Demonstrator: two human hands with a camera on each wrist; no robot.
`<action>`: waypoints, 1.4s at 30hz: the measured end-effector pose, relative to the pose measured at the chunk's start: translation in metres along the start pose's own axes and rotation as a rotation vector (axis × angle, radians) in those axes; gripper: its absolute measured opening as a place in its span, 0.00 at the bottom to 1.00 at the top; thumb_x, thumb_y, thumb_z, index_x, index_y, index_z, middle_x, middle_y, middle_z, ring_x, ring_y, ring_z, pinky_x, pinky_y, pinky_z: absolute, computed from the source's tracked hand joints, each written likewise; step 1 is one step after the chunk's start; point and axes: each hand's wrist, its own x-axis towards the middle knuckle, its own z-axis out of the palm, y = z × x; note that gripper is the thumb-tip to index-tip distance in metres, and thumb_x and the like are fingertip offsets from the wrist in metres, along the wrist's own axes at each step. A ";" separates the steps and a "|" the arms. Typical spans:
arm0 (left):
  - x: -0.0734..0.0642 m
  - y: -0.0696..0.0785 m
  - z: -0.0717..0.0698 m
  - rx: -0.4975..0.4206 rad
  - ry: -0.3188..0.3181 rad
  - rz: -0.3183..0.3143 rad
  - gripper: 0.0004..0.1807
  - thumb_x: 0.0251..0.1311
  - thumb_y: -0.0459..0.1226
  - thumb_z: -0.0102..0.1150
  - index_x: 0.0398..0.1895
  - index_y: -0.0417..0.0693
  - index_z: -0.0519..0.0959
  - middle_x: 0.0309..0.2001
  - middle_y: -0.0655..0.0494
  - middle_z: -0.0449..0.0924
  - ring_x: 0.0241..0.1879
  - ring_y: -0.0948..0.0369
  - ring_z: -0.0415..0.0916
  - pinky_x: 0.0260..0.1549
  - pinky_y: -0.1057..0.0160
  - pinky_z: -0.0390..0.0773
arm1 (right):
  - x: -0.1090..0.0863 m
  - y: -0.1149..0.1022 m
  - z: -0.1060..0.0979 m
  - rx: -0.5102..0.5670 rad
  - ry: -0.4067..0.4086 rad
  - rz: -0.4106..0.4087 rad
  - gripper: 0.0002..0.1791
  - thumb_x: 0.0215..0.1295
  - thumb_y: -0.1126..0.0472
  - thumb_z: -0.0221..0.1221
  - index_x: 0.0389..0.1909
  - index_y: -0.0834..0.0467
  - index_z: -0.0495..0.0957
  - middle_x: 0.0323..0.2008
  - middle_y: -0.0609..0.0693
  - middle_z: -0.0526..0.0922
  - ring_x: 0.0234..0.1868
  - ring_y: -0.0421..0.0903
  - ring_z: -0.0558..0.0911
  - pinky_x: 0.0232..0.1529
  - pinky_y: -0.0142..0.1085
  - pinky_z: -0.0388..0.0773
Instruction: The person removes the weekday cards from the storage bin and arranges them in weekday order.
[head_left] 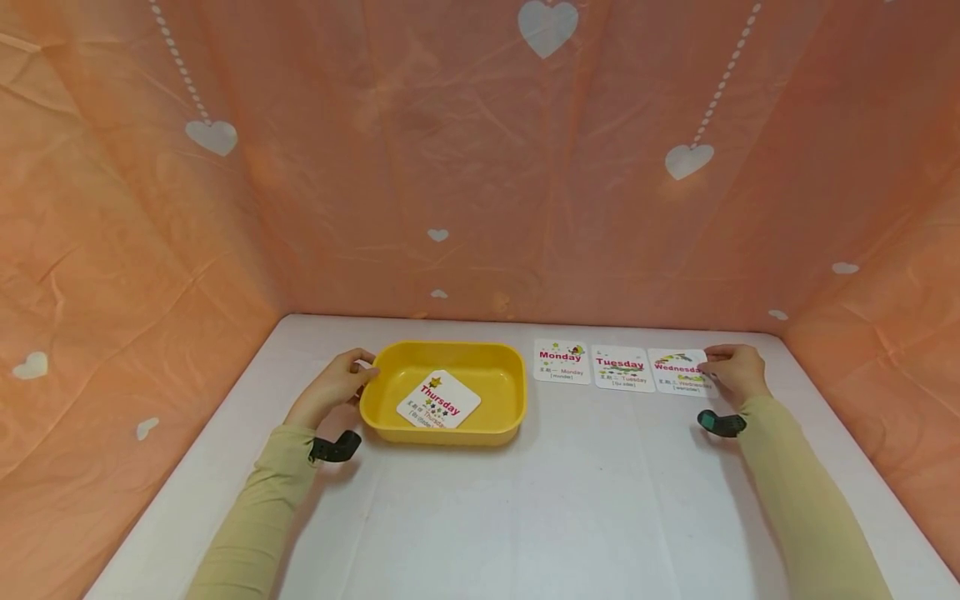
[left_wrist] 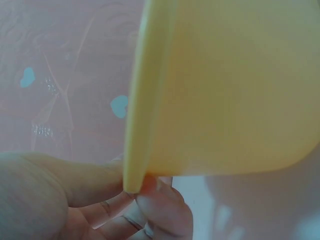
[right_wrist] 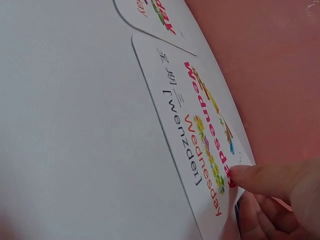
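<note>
Overall, an orange backdrop (head_left: 465,183) printed with white hearts surrounds the white table (head_left: 570,508). Over it reach two arms in pale sleeves: the left sleeve (head_left: 251,521) slants forward and inward toward the tray, and the right sleeve (head_left: 813,504) slants forward and inward toward the row of cards. The yellow plastic tray (head_left: 522,392) rests on the table, left of that row. At its left end, the left hand (head_left: 333,387) pinches the rim, thumb on one side and bent fingers on the other, with only the thickness of the wall between them. The right hand (head_left: 738,373), at the far right of the row, grasps the right end of the Wednesday card (head_left: 677,372): the thumb presses on the printed face, over the end of the red word, and the other fingers are curled beneath the thumb by the card's edge. This card lies just beside the Tuesday card (head_left: 623,368), which has the Monday card (head_left: 562,362) on its left. The Thursday card (head_left: 441,400) lies tilted inside the tray. Smallest are the dark wrist devices, one by the left cuff (head_left: 337,447) and one by the right (head_left: 723,424).
</note>
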 end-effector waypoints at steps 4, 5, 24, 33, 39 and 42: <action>0.000 0.000 0.000 0.000 0.000 0.002 0.19 0.72 0.36 0.46 0.61 0.35 0.63 0.39 0.40 0.74 0.29 0.54 0.74 0.28 0.62 0.79 | -0.002 -0.001 0.001 -0.018 0.014 -0.014 0.26 0.63 0.64 0.60 0.59 0.73 0.69 0.50 0.65 0.75 0.48 0.53 0.72 0.39 0.27 0.69; 0.000 0.000 0.000 0.001 0.001 0.003 0.19 0.72 0.36 0.46 0.61 0.35 0.63 0.39 0.40 0.74 0.29 0.54 0.74 0.28 0.62 0.79 | -0.003 -0.001 0.002 -0.024 0.021 -0.020 0.25 0.63 0.65 0.60 0.58 0.73 0.70 0.49 0.65 0.75 0.48 0.53 0.72 0.38 0.27 0.70; 0.001 -0.001 -0.001 -0.005 -0.003 0.015 0.19 0.71 0.35 0.47 0.60 0.34 0.63 0.39 0.39 0.73 0.29 0.53 0.74 0.27 0.62 0.79 | -0.014 -0.017 -0.004 0.228 -0.052 -0.048 0.27 0.74 0.57 0.48 0.66 0.69 0.62 0.60 0.63 0.66 0.47 0.44 0.74 0.43 0.25 0.75; 0.001 -0.001 -0.001 0.002 -0.003 0.011 0.19 0.71 0.36 0.47 0.60 0.34 0.64 0.38 0.41 0.73 0.29 0.54 0.74 0.28 0.62 0.79 | -0.018 -0.049 0.005 0.190 -0.215 -0.123 0.32 0.75 0.50 0.46 0.67 0.71 0.58 0.63 0.69 0.64 0.55 0.50 0.75 0.58 0.40 0.70; 0.000 -0.001 0.000 0.006 0.002 0.010 0.19 0.71 0.36 0.47 0.60 0.34 0.64 0.39 0.41 0.73 0.29 0.54 0.73 0.28 0.62 0.79 | -0.022 -0.066 0.019 0.201 -0.283 -0.183 0.33 0.74 0.48 0.47 0.66 0.70 0.60 0.63 0.68 0.65 0.62 0.61 0.69 0.61 0.48 0.65; -0.001 0.000 -0.001 0.007 -0.003 0.014 0.19 0.71 0.36 0.47 0.60 0.34 0.63 0.39 0.40 0.73 0.29 0.54 0.74 0.28 0.62 0.79 | -0.024 -0.076 0.028 0.246 -0.317 -0.205 0.31 0.74 0.51 0.49 0.65 0.72 0.61 0.62 0.69 0.65 0.63 0.63 0.67 0.62 0.50 0.63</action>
